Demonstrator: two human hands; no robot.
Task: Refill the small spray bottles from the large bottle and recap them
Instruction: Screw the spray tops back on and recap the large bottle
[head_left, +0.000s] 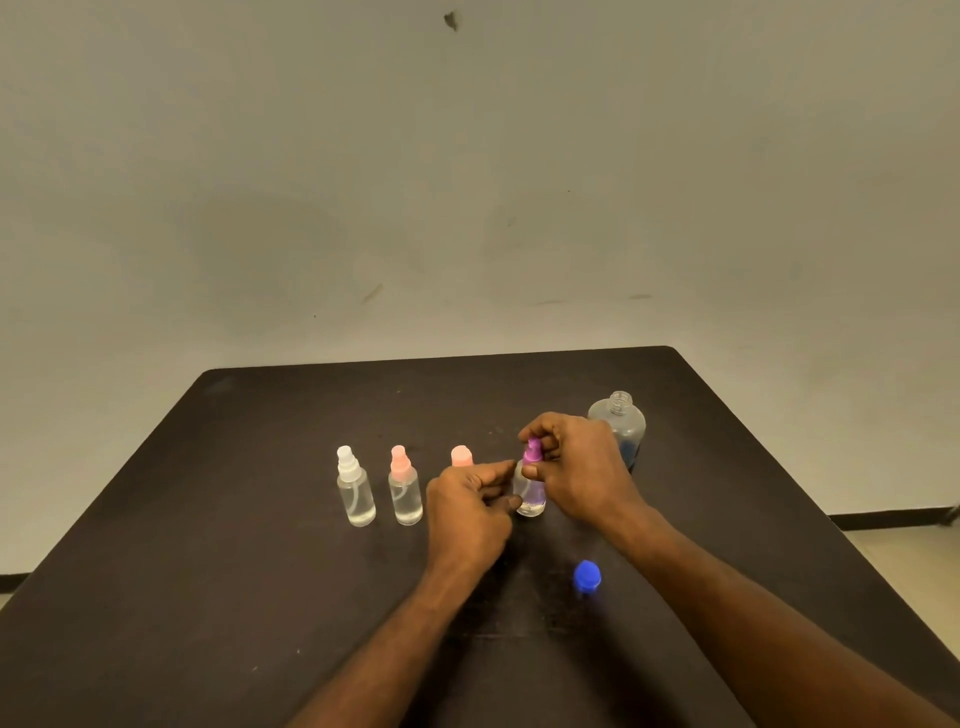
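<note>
Dark table (260, 545), 4 small spray bottles in a row, upright.
- Item 1: white-capped bottle (355, 488), far left of the row, standing apart from both hands.
- Item 2: pink-capped bottle (404, 488), just beside item 1.
- Item 3: bottle with a pink cap (461, 455); body hidden behind the left hand.
- Item 4: purple-capped bottle (530, 483), between the 2 hands. Left hand (470, 506) pinches its clear body between index finger and thumb. Right hand (576, 462) grips the purple spray top, fingers curled round it.
- Item 5: large bottle (621, 423), uncapped, upright, behind the right hand, blue showing low inside.
- Item 6: blue cap (587, 576), lying loose on the table, near the right forearm.
</note>
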